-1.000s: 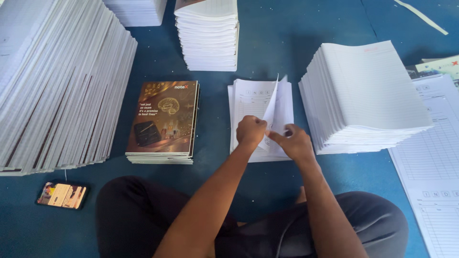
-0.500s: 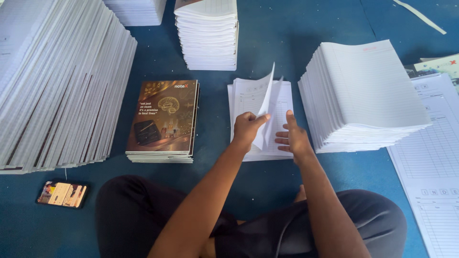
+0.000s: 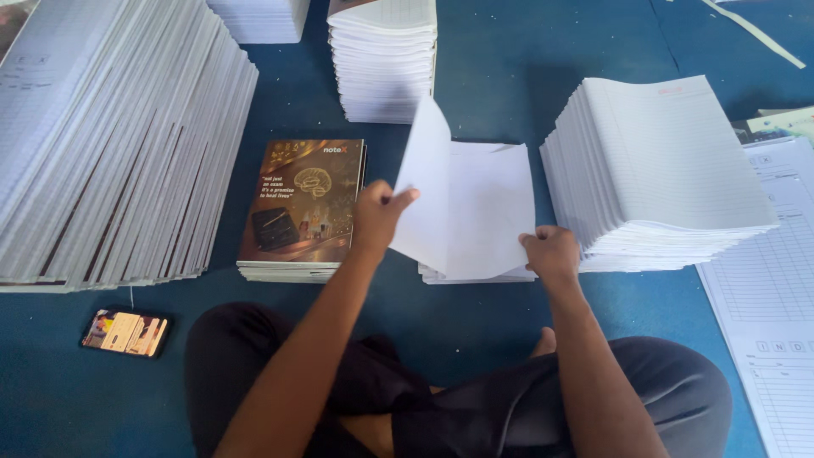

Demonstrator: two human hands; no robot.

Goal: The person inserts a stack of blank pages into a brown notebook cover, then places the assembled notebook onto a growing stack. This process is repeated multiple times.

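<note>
A white sheet (image 3: 441,182) was pinched at its edge by the left hand (image 3: 377,216) and lifted off the small pile (image 3: 492,212), centre floor. The right hand (image 3: 551,253) was curled, pressed on the pile's near corner. Notebooks (image 3: 301,208) lay just left.

Soft, even daylight fills the scene, bright enough to show every surface without harsh glare. The white paper stacks, above all the tall stack (image 3: 670,170) near the right edge of the floor, come close to washing out, though faint ruled lines on top can be made out. Shadows are mild: a dim one lies on the blue floor (image 3: 500,76) beside each pile and under the lifted sheet (image 3: 432,187). Focus is sharp at the centre; the forearms at the bottom are slightly soft, and straight edges bow a little toward the corners.
</note>
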